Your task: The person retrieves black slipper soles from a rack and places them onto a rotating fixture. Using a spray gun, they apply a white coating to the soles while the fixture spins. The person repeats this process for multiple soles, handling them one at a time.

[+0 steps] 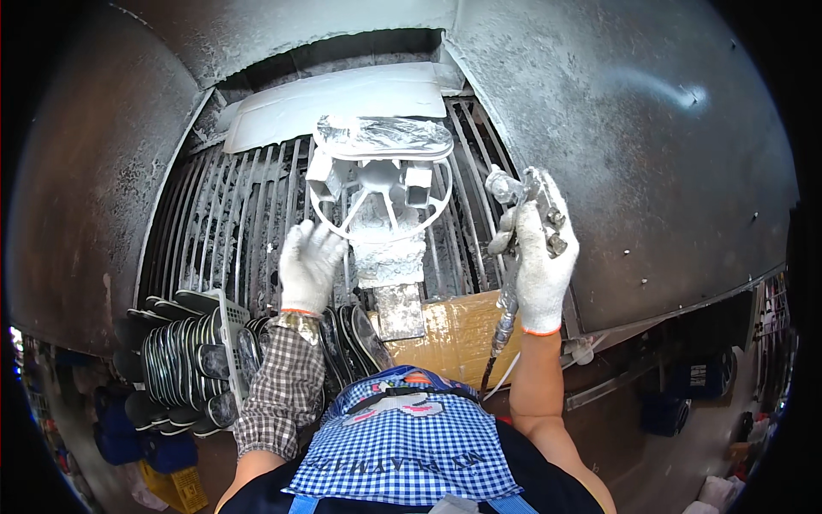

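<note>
Left hand [310,264] rests open-fingered on the stand's wheel rim [330,224]; right hand [541,257], further right, grips a spray gun [512,224].

Spray gun [514,214] in gloved right hand [541,265]

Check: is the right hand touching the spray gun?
Touching. The head view shows the gloved right hand wrapped around the spray gun, fingers closed on its grip.

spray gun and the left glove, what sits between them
In the head view, the paint-crusted stand with its ring-shaped wheel sits between the spray gun in the right hand and the left hand, which touches the ring's lower rim.
</note>
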Demonstrator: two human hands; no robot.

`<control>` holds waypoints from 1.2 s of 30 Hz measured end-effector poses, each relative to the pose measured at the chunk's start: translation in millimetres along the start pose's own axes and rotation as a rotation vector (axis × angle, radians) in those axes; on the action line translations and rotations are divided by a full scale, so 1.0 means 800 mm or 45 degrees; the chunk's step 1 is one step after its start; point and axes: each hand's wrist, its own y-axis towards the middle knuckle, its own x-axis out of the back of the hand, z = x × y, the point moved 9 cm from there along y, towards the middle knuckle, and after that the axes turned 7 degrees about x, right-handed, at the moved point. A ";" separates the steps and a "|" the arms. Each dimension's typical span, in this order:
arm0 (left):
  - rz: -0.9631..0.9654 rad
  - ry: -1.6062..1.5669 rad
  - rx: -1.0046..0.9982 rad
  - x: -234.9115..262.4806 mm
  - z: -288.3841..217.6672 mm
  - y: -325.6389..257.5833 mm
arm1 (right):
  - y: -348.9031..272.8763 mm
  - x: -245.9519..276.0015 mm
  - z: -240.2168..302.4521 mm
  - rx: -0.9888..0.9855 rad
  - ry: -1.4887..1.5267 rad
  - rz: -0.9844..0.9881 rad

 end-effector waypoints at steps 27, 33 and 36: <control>0.085 -0.091 0.146 -0.004 0.018 -0.010 | -0.026 0.014 0.009 -0.102 0.014 0.041; 0.010 -0.090 0.010 0.002 -0.015 -0.001 | -0.033 -0.006 0.007 -0.138 0.067 0.205; 0.005 -0.083 0.004 0.002 -0.017 0.000 | -0.029 -0.010 -0.002 -0.148 0.116 0.230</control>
